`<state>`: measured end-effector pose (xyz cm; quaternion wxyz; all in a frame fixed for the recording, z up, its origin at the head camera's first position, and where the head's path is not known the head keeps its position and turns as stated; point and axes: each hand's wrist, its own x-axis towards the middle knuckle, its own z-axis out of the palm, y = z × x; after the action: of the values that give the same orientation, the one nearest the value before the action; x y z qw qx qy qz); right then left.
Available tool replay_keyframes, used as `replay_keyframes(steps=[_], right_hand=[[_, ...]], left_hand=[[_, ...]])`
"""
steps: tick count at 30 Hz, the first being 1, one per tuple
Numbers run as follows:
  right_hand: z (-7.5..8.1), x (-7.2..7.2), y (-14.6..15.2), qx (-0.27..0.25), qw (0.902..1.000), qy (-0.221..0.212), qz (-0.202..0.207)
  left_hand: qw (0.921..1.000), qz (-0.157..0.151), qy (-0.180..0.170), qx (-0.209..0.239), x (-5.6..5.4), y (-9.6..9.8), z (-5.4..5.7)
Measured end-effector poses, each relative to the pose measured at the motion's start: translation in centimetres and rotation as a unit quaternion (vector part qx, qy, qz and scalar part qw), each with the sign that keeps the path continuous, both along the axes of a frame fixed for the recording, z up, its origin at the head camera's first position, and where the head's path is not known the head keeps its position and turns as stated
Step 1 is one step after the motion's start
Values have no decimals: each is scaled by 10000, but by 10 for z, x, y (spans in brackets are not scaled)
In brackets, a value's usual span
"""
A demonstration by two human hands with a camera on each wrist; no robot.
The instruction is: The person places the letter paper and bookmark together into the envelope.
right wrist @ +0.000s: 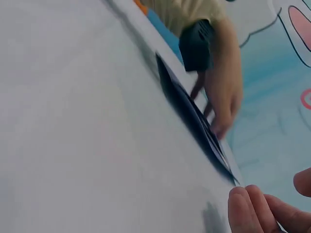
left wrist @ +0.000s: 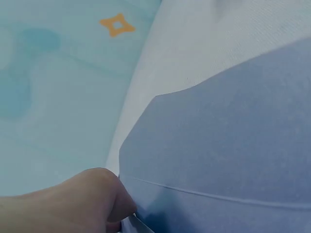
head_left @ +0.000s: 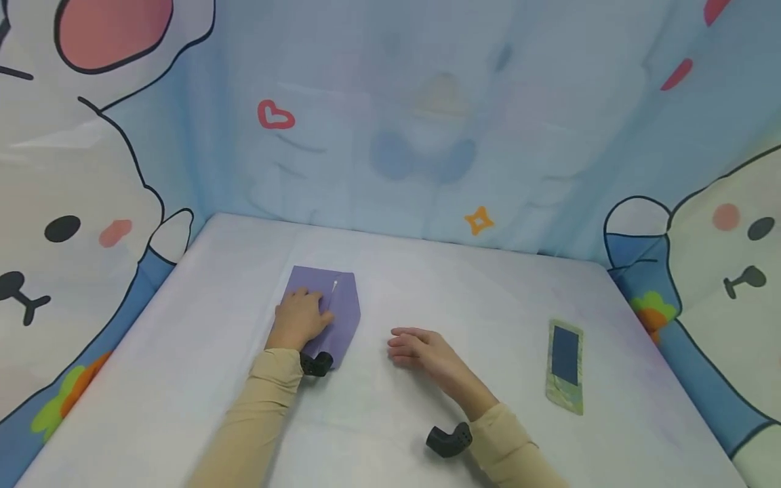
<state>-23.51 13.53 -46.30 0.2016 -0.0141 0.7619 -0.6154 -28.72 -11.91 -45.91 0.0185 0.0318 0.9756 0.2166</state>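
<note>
Tan sleeves [head_left: 244, 423] reach in from the lower edge, a black wrist device [head_left: 448, 442] beside the right cuff and another [head_left: 316, 364] beside the left. At left, the left hand [head_left: 299, 318] rests on a purple paper [head_left: 346, 305], an angular, envelope-like piece lying left of centre on a white-covered table [head_left: 464, 298]; whether its fingers grip the sheet or merely press it cannot be told. Seen from the left wrist, where the paper looks bluish, a digit bends at its edge near a fold, and a long crease crosses the surface. Across from it, the right hand [head_left: 427, 356] hovers loose and unoccupied near the table's middle, its fingers side by side, extended and softly bent, thumb set apart, well clear of the purple paper. Farther right, past that hand, a narrow green card [head_left: 565, 396] with a dark blue panel lies flat. Beyond the table hangs a light blue backdrop [head_left: 348, 190] printed with a red heart outline [head_left: 281, 125] and an orange star [head_left: 472, 219], flanked by a white cartoon animal [head_left: 67, 285] at left and another [head_left: 708, 339] at right.
</note>
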Motion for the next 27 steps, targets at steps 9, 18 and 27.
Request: replay_keyframes(steps=[9, 18, 27], right_hand=[[8, 20, 64, 2855, 9439, 1585, -486], [11, 30, 141, 4407, 8617, 2008, -1511], [10, 24, 203, 4948, 8404, 1208, -1851]], left_hand=[[9999, 8, -133, -34, -3, -20, 1], [9998, -62, -172, -75, 0, -25, -1], [9996, -125, -200, -136, 1, -23, 4]])
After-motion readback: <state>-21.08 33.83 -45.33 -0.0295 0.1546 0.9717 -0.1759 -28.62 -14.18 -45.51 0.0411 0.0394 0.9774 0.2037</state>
